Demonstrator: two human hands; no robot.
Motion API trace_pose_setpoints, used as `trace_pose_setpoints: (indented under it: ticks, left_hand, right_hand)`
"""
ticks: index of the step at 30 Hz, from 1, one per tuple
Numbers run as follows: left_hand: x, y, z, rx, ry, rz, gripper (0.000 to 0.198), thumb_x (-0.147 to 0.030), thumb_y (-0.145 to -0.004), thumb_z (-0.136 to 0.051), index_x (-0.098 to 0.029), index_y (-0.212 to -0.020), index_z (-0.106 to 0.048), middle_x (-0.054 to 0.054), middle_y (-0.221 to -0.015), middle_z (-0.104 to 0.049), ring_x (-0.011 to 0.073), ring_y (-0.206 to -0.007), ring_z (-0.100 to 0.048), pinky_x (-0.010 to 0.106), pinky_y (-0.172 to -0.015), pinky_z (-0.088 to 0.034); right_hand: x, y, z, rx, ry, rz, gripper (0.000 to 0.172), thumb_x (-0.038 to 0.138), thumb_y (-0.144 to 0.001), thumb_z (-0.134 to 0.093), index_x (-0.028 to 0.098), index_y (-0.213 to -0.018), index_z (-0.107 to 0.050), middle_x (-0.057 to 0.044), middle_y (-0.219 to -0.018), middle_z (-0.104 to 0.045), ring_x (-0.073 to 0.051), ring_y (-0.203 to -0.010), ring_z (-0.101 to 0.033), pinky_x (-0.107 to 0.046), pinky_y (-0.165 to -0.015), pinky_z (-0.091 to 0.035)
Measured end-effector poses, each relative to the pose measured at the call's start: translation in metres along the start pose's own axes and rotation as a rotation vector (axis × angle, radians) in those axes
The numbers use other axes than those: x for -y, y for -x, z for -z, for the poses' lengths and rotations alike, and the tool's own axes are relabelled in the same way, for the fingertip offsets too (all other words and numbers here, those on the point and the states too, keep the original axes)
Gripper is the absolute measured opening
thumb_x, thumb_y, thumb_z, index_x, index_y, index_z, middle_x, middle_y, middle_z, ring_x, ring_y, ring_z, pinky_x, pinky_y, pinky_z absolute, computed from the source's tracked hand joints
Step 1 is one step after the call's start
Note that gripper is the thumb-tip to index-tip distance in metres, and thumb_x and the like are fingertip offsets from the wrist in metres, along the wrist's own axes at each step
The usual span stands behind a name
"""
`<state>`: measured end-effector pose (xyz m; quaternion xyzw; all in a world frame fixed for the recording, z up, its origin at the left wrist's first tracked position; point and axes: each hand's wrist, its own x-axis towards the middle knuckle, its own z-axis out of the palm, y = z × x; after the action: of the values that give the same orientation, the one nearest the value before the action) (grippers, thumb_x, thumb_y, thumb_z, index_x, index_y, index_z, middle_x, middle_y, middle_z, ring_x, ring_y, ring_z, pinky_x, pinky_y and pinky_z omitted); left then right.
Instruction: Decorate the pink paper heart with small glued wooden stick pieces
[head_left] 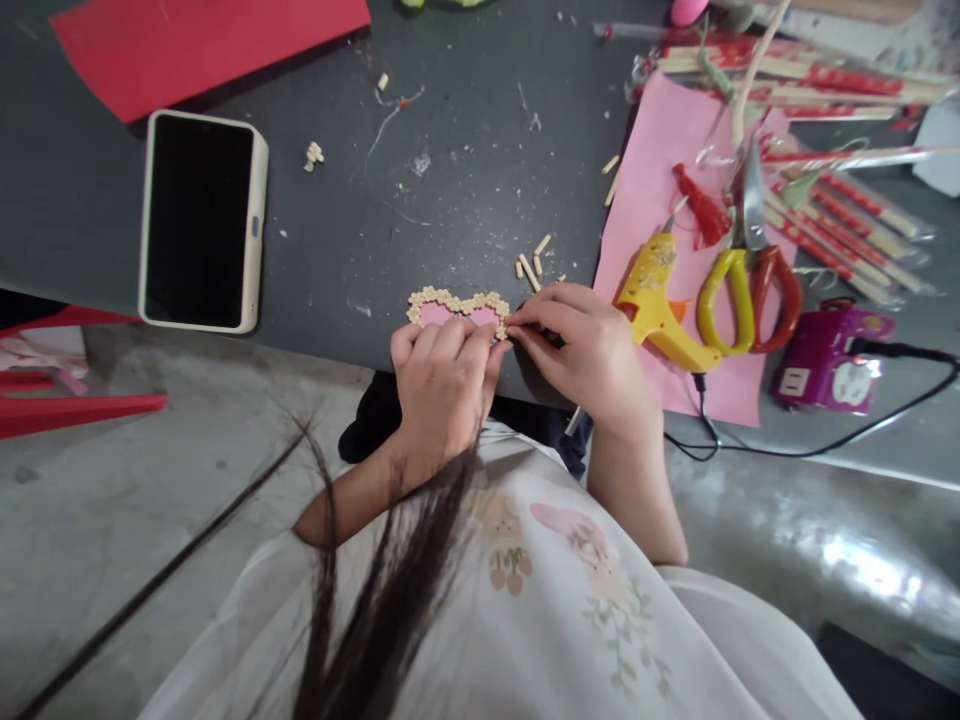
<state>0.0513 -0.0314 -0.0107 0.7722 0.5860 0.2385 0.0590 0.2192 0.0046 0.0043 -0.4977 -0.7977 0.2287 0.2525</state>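
At the table's near edge lies a pink heart-shaped piece (433,314) bordered with small pale wooden bits (459,300). My left hand (442,375) is closed over its lower part, hiding much of it. The thumb and forefinger of my right hand (592,350) pinch together at the right border; whatever sits between the fingertips is too small to make out. Just above that hand are several short pale stick pieces (529,272). A yellow glue gun (651,290) rests on pink paper (630,215) to its right.
Scissors (750,280) with yellow and red handles lie beside the glue gun. A purple box (832,355) with a black cable stands further right, below wrapped chopsticks (847,225). On the left are a phone-like device (199,220) and red paper (210,45).
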Motion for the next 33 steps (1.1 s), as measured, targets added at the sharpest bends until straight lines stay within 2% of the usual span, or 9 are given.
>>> trace_pose_setpoints:
  ticks: [8, 13, 17, 27, 33]
  left_hand:
    - [0.004, 0.011, 0.012, -0.038, -0.015, -0.058, 0.013, -0.024, -0.092, -0.059, -0.022, -0.103, -0.065, 0.002, -0.084, -0.069, 0.0182, -0.076, -0.058, 0.038, -0.080, -0.039]
    - [0.004, 0.016, 0.014, 0.073, 0.021, -0.084, 0.028, -0.019, -0.094, -0.052, -0.028, -0.119, -0.061, 0.001, -0.078, -0.063, 0.0186, -0.076, -0.055, 0.040, -0.079, -0.038]
    - [0.005, 0.018, 0.011, 0.156, 0.042, -0.074, 0.028, -0.021, -0.093, -0.053, -0.028, -0.119, -0.061, 0.002, -0.079, -0.060, 0.0196, -0.078, -0.055, 0.041, -0.080, -0.037]
    - [0.003, 0.014, 0.010, 0.073, -0.033, -0.123, 0.029, -0.018, -0.092, -0.053, -0.025, -0.118, -0.064, 0.001, -0.074, -0.058, 0.0188, -0.072, -0.054, 0.040, -0.076, -0.037]
    - [0.004, 0.015, 0.007, 0.087, -0.057, -0.108, 0.030, -0.020, -0.091, -0.054, -0.025, -0.120, -0.064, 0.001, -0.074, -0.058, 0.0181, -0.074, -0.056, 0.038, -0.079, -0.035]
  right_hand:
    - [0.002, -0.001, 0.001, 0.008, 0.009, -0.013, 0.017, 0.018, -0.092, -0.055, 0.020, -0.090, -0.071, -0.007, -0.089, -0.069, -0.021, -0.086, -0.064, -0.035, -0.074, -0.052]
    - [0.004, -0.002, 0.001, 0.009, 0.019, -0.010, 0.016, 0.017, -0.091, -0.056, 0.019, -0.090, -0.071, -0.007, -0.089, -0.069, -0.021, -0.086, -0.064, -0.034, -0.074, -0.052]
    - [0.003, -0.002, 0.002, 0.004, 0.019, -0.006, 0.017, 0.016, -0.091, -0.055, 0.018, -0.090, -0.072, -0.008, -0.089, -0.069, -0.021, -0.085, -0.064, -0.034, -0.074, -0.052]
    - [0.000, 0.001, 0.001, 0.006, -0.005, 0.005, 0.022, 0.012, -0.091, -0.052, 0.020, -0.093, -0.072, -0.007, -0.091, -0.069, -0.021, -0.087, -0.064, -0.035, -0.075, -0.053]
    - [0.000, 0.001, 0.002, 0.004, -0.005, 0.016, 0.022, 0.011, -0.091, -0.052, 0.020, -0.093, -0.072, -0.007, -0.091, -0.069, -0.020, -0.087, -0.064, -0.035, -0.076, -0.053]
